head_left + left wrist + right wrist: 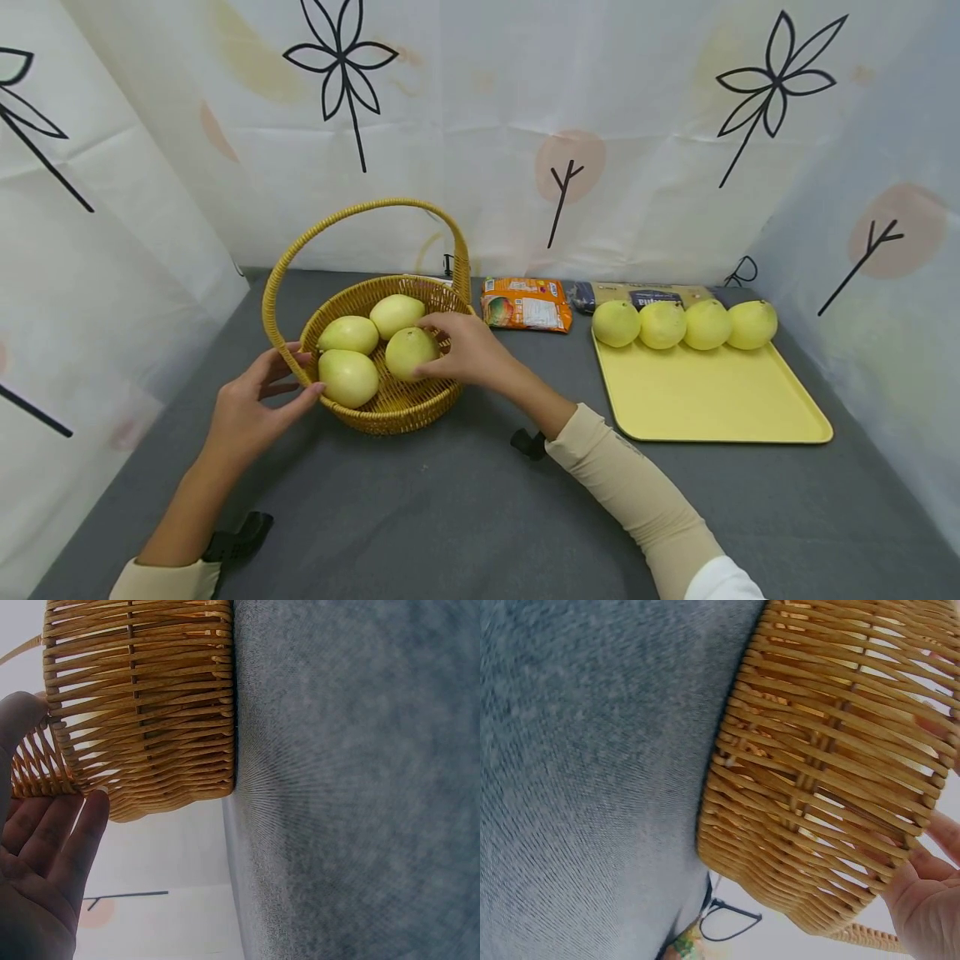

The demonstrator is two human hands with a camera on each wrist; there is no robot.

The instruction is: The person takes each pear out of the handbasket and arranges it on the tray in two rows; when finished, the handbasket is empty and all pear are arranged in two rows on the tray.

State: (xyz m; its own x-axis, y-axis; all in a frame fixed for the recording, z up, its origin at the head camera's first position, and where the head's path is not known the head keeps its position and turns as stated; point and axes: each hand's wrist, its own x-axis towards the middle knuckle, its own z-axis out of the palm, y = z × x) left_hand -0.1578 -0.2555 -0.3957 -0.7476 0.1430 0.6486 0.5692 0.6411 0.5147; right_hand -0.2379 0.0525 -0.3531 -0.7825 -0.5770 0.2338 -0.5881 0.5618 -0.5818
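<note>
A round wicker basket (386, 421) with a tall arched handle (352, 212) stands at the left of the table. Inside it, my right hand (468, 350) grips a pale yellow-green pear (407, 352) between thumb and fingers. Three more pears lie in the basket: one at the back (396, 314), one at the left (349, 334), one at the front (348, 378). My left hand (251, 404) holds the basket's left rim by the handle's foot. The left wrist view shows its fingers (56, 840) at the rim. Basket wall hides part of the right hand (930, 900) in its wrist view.
To the right lies a yellow tray (712, 400), with several pears (707, 324) in a row along its back edge. An orange packet (527, 304) and a long brown-and-dark package (645, 294) lie at the back, before a patterned curtain (480, 167).
</note>
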